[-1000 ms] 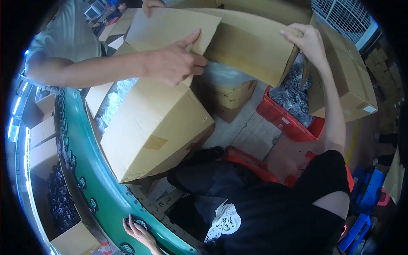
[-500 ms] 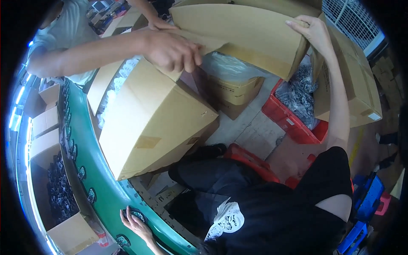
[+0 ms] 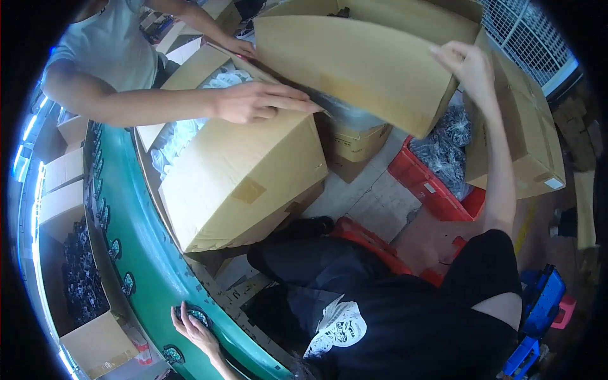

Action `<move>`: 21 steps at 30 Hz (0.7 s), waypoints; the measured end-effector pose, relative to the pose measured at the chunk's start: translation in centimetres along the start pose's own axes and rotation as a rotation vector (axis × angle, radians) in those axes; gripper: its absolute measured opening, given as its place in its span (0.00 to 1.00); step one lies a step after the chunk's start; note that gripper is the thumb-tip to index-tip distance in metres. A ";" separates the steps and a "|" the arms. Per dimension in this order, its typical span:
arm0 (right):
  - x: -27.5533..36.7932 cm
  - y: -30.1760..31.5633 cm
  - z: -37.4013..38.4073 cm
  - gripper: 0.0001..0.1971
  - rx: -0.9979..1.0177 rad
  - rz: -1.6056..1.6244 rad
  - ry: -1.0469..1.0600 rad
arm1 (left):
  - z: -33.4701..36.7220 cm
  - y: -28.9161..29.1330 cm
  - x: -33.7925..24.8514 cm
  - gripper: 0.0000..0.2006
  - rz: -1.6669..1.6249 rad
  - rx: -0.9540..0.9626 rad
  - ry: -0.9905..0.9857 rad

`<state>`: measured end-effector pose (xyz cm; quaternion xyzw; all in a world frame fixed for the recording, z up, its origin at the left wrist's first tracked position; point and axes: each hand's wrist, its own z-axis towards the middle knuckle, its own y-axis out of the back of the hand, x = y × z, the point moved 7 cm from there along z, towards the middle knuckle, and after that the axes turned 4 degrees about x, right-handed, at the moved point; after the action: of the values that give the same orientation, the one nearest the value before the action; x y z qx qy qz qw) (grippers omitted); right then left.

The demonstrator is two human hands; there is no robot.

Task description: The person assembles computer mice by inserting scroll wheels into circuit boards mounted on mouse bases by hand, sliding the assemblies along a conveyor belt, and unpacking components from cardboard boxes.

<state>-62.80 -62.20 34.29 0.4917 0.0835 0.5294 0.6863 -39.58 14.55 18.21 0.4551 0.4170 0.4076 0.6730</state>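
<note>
My right hand [image 3: 467, 66] is raised at the far right, its fingertips closed on the upper corner of a large cardboard box [image 3: 367, 66]; motion smears them a little. At the lower left, my left hand [image 3: 196, 332] lies with fingers spread on a dark oval part [image 3: 201, 314] on the green conveyor belt [image 3: 152, 253]. A co-worker's hand [image 3: 256, 102] rests on the edge of a tilted cardboard box [image 3: 247, 177] filled with whitish wrapped pieces [image 3: 183, 136]. The co-worker's other hand [image 3: 239, 47] touches that box's far side.
Bagged dark parts [image 3: 443, 149] fill a red crate [image 3: 430, 183] beside another carton [image 3: 525, 120]. Along the belt's left stands an open box of black parts [image 3: 82, 272]. A red plastic piece [image 3: 370, 244] lies near my legs, and blue plastic items [image 3: 541, 304] sit at right.
The large box's near side and my right hand have moved down. The co-worker's near hand has let go of a flap and straightened its fingers. Parts on the belt and my left hand have shifted up-left.
</note>
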 end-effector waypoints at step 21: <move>7.0 -4.3 -3.3 0.26 0.383 -0.301 0.027 | 1.9 2.7 -0.3 0.27 0.076 -0.134 0.046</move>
<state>-59.11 -54.38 32.17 0.5877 0.2641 0.4021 0.6505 -38.34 14.47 21.25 0.4151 0.3864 0.4702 0.6763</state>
